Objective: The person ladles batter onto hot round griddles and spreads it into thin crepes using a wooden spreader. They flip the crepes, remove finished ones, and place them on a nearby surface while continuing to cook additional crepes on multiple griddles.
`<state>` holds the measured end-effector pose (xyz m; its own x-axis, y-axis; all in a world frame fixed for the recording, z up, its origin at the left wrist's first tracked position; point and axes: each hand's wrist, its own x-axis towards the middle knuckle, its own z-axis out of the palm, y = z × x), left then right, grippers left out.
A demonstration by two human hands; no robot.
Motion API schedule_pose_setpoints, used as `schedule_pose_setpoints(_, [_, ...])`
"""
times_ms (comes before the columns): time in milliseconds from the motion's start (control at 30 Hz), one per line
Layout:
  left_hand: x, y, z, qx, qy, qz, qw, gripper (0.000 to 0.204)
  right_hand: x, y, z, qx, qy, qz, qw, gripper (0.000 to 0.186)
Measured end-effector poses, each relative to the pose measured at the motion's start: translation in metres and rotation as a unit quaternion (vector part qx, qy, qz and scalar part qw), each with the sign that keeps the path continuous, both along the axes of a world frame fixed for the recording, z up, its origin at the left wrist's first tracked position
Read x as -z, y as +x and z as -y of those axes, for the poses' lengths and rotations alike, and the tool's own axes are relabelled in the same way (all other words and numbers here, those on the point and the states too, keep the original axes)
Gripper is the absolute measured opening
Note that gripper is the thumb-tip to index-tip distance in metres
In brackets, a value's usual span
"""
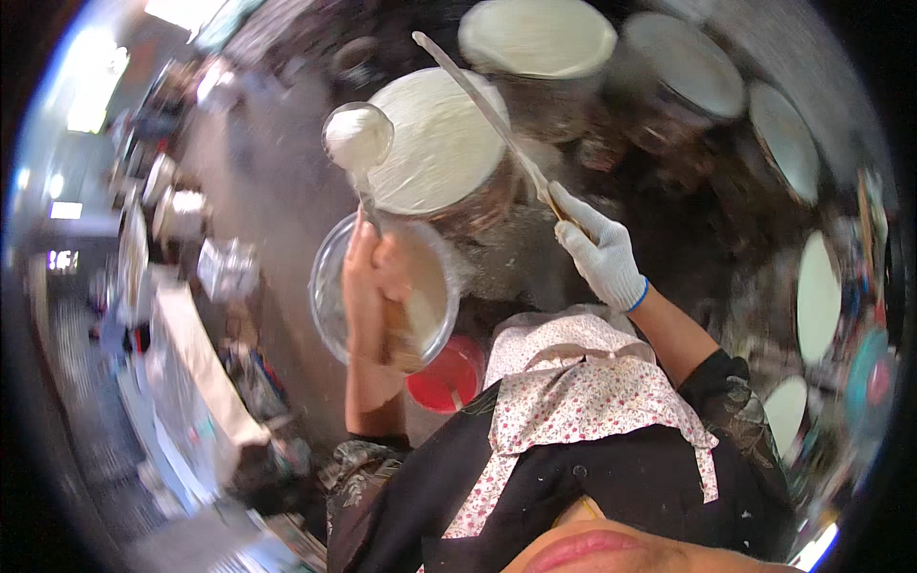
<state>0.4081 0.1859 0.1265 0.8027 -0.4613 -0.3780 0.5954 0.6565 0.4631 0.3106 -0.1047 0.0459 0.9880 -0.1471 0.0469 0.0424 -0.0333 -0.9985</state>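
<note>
My bare left hand [371, 272] is wrapped round the handle of a ladle [358, 138], whose round bowl holds something white. The ladle bowl is at the left edge of a round pot top [435, 153] with a white, slightly streaked surface. Below the hand stands a basin [320, 304], partly hidden by the hand and forearm, with pale liquid in it. My right hand [604, 253], in a white knitted glove, is closed on the handle end of a long, thin flat stick [478, 100]. The stick slants up and left across the right side of the pot top.
A second white-topped round pot [537, 38] stands behind, and a grey round lid [683, 65] is farther right. A red bucket [444, 377] sits beside the basin, close to my body. More pale discs [819, 298] line the right side. Cluttered low tables [196, 353] are at left.
</note>
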Motion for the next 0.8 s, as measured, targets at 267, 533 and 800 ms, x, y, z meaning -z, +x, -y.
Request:
schedule_pose_setpoints(267, [0.044, 0.088, 0.245, 0.229, -0.298, -0.281, 0.883, 0.031, 0.04, -0.093, 0.152, 0.294, 0.124, -0.04, 0.947, 0.062])
schedule_pose_setpoints(533, [0.056, 0.057, 0.584, 0.465, -0.201, -0.29, 0.812, 0.029, 0.054, -0.209, 0.339, 0.522, 0.173, -0.101, 0.829, 0.071])
schedule_pose_setpoints(800, [0.106, -0.019, 0.84, 0.566, -0.036, -0.091, 0.819, 0.02, 0.04, -0.247, 0.443, 0.604, 0.159, -0.159, 0.765, 0.07])
